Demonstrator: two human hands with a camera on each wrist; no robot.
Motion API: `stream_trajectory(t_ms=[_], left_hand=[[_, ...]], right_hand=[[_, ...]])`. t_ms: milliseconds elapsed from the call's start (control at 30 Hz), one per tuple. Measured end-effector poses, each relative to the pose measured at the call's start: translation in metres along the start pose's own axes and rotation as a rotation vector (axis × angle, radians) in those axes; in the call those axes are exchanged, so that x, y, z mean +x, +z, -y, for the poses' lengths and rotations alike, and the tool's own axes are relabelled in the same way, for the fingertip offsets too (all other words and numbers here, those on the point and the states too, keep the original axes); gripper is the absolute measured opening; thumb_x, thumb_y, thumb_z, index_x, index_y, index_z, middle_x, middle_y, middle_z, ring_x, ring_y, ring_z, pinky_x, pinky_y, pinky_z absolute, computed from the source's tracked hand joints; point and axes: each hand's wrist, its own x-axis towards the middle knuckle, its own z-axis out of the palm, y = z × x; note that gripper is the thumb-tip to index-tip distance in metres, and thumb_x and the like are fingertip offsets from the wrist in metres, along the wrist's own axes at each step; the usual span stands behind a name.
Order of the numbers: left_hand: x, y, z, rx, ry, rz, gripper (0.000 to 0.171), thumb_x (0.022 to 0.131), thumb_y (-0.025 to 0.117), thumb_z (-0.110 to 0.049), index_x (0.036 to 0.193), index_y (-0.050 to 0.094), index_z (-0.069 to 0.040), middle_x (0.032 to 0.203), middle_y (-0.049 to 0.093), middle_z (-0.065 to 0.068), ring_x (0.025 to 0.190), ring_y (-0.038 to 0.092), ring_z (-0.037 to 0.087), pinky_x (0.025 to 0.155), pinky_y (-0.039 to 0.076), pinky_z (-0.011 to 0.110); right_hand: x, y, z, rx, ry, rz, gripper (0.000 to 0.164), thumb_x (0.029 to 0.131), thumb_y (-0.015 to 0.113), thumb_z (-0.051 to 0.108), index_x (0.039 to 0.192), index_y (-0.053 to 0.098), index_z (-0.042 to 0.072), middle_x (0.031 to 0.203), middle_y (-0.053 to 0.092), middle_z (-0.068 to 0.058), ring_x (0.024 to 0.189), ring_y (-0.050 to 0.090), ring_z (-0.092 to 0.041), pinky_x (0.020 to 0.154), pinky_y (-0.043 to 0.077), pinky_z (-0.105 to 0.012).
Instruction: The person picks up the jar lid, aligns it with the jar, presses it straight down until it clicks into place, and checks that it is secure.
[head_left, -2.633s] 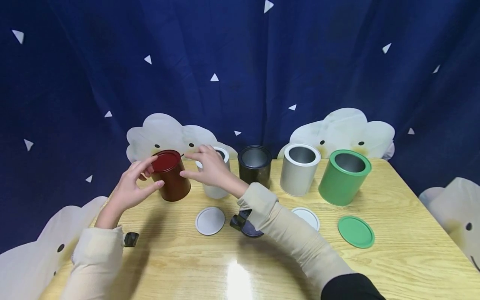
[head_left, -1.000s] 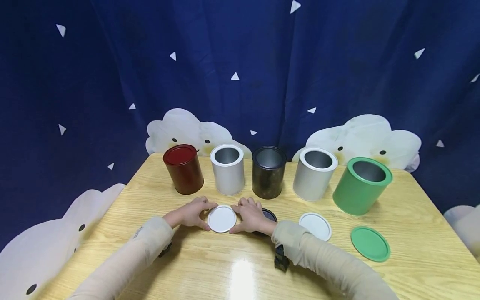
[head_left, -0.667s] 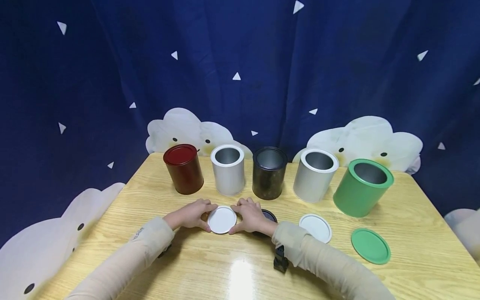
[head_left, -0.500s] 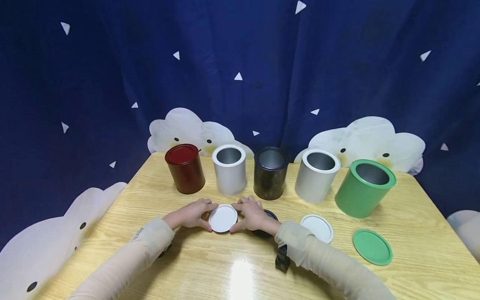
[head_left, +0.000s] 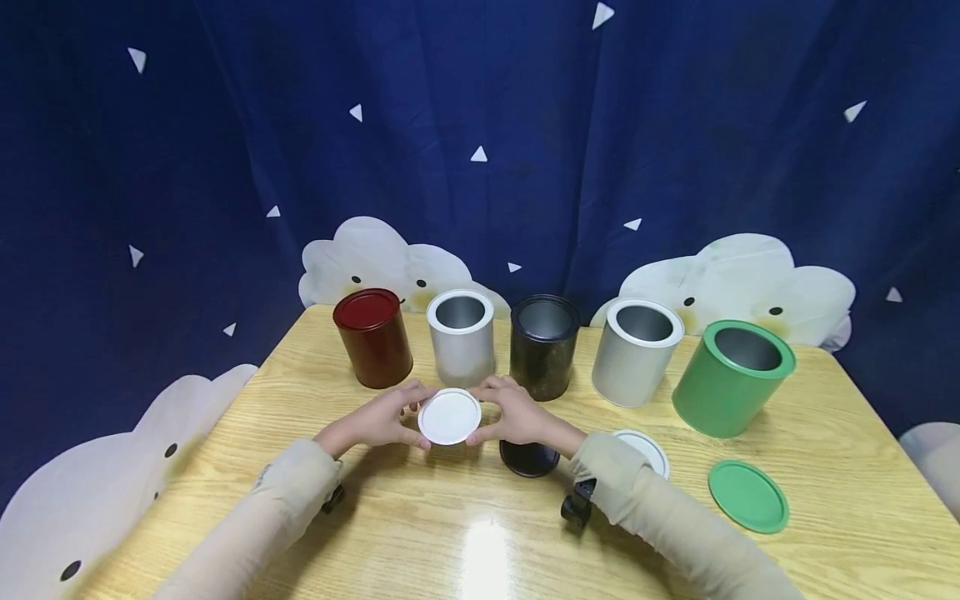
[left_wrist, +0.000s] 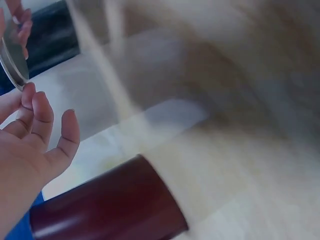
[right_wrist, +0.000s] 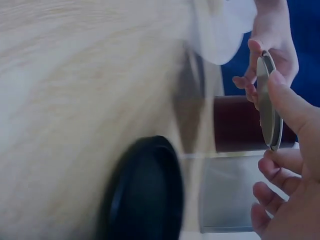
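Between both hands a round white lid (head_left: 449, 416) is held by its rim, raised off the table. My left hand (head_left: 384, 416) pinches its left edge with thumb and fingers, while my right hand (head_left: 516, 413) pinches the right edge. In the right wrist view the lid (right_wrist: 269, 100) appears edge-on, with its metallic underside showing. Just behind it stands an uncovered white can (head_left: 462, 350). A dark red can (head_left: 375, 350) with its lid on is to the left, and an uncovered black can (head_left: 545, 358) to the right.
Farther right stand another uncovered white can (head_left: 633, 367) and an uncovered green can (head_left: 723, 392). On the wooden table (head_left: 420, 533) lie a black lid (head_left: 529, 459), a second white lid (head_left: 649, 450) partly behind the right sleeve, and a green lid (head_left: 748, 497).
Both hands came down from around the red can to the white lid and gripped its edges. They have since lifted it off the table, toward the white can.
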Motion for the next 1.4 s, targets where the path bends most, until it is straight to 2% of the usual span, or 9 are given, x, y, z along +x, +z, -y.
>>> stream_trajectory(t_ms=[133, 300, 467, 600, 700, 867, 933, 1133, 1400], left_hand=[[0.004, -0.008, -0.005, -0.011, 0.027, -0.066, 0.074, 0.064, 0.083, -0.019, 0.126, 0.050, 0.005, 0.094, 0.051, 0.003, 0.084, 0.047, 0.024, 0.066, 0.045, 0.041], [0.009, -0.018, -0.010, -0.025, 0.014, -0.111, 0.075, 0.063, 0.084, -0.016, 0.125, 0.049, 0.007, 0.092, 0.051, 0.003, 0.084, 0.046, 0.022, 0.067, 0.046, 0.039], [0.011, -0.025, -0.014, -0.050, 0.010, -0.153, 0.072, 0.062, 0.084, -0.011, 0.124, 0.051, 0.005, 0.089, 0.050, 0.003, 0.082, 0.046, 0.024, 0.066, 0.045, 0.039], [0.013, -0.029, -0.016, -0.064, 0.015, -0.188, 0.071, 0.061, 0.084, -0.009, 0.123, 0.052, 0.005, 0.087, 0.048, 0.003, 0.079, 0.044, 0.021, 0.064, 0.044, 0.035], [0.015, -0.033, -0.019, -0.076, 0.008, -0.212, 0.070, 0.061, 0.084, -0.008, 0.122, 0.053, 0.004, 0.086, 0.048, 0.004, 0.077, 0.044, 0.022, 0.062, 0.042, 0.030], [0.019, -0.040, -0.026, -0.094, -0.024, -0.261, 0.067, 0.060, 0.084, -0.009, 0.119, 0.054, 0.003, 0.090, 0.050, 0.007, 0.079, 0.047, 0.030, 0.062, 0.043, 0.034], [0.021, -0.042, -0.028, -0.102, -0.041, -0.280, 0.066, 0.061, 0.084, -0.009, 0.118, 0.054, 0.003, 0.092, 0.051, 0.009, 0.081, 0.048, 0.030, 0.063, 0.044, 0.036], [0.029, -0.049, -0.030, -0.152, -0.068, -0.303, 0.064, 0.063, 0.082, -0.006, 0.120, 0.054, 0.005, 0.092, 0.050, 0.013, 0.075, 0.051, 0.033, 0.066, 0.046, 0.037], [0.041, -0.061, -0.031, -0.090, -0.051, -0.310, 0.065, 0.064, 0.082, -0.007, 0.121, 0.053, 0.004, 0.099, 0.053, 0.012, 0.080, 0.050, 0.024, 0.067, 0.048, 0.040]], right_hand=[[0.003, -0.011, 0.000, 0.012, -0.024, -0.035, 0.065, 0.066, 0.080, 0.033, 0.120, 0.059, 0.004, 0.104, 0.057, -0.006, 0.097, 0.047, -0.023, 0.081, 0.039, -0.039], [0.008, -0.024, 0.001, 0.036, -0.054, -0.065, 0.063, 0.066, 0.081, 0.032, 0.120, 0.060, 0.005, 0.102, 0.057, -0.004, 0.096, 0.046, -0.021, 0.081, 0.039, -0.035], [0.014, -0.033, 0.003, 0.045, -0.059, -0.073, 0.063, 0.066, 0.081, 0.030, 0.120, 0.060, 0.006, 0.104, 0.057, -0.005, 0.098, 0.046, -0.021, 0.083, 0.039, -0.037], [0.017, -0.039, 0.006, 0.038, -0.056, -0.085, 0.064, 0.065, 0.082, 0.027, 0.120, 0.059, 0.005, 0.106, 0.056, -0.006, 0.100, 0.046, -0.022, 0.085, 0.039, -0.039], [0.019, -0.043, 0.008, 0.034, -0.067, -0.100, 0.064, 0.064, 0.083, 0.025, 0.119, 0.060, 0.004, 0.104, 0.057, -0.007, 0.100, 0.046, -0.023, 0.085, 0.039, -0.039], [0.024, -0.053, 0.010, 0.014, -0.070, -0.123, 0.065, 0.064, 0.083, 0.026, 0.121, 0.059, 0.005, 0.105, 0.057, -0.007, 0.100, 0.046, -0.024, 0.086, 0.038, -0.040], [0.026, -0.057, 0.011, 0.016, -0.057, -0.123, 0.065, 0.065, 0.082, 0.027, 0.122, 0.059, 0.005, 0.107, 0.057, -0.007, 0.102, 0.046, -0.024, 0.087, 0.038, -0.041], [0.032, -0.071, 0.012, 0.015, -0.009, -0.102, 0.066, 0.068, 0.080, 0.029, 0.124, 0.056, 0.003, 0.112, 0.057, -0.009, 0.105, 0.046, -0.025, 0.089, 0.037, -0.042], [0.042, -0.084, 0.010, -0.008, 0.007, -0.112, 0.067, 0.068, 0.080, 0.029, 0.124, 0.055, 0.001, 0.111, 0.056, -0.009, 0.104, 0.047, -0.025, 0.086, 0.038, -0.040]])
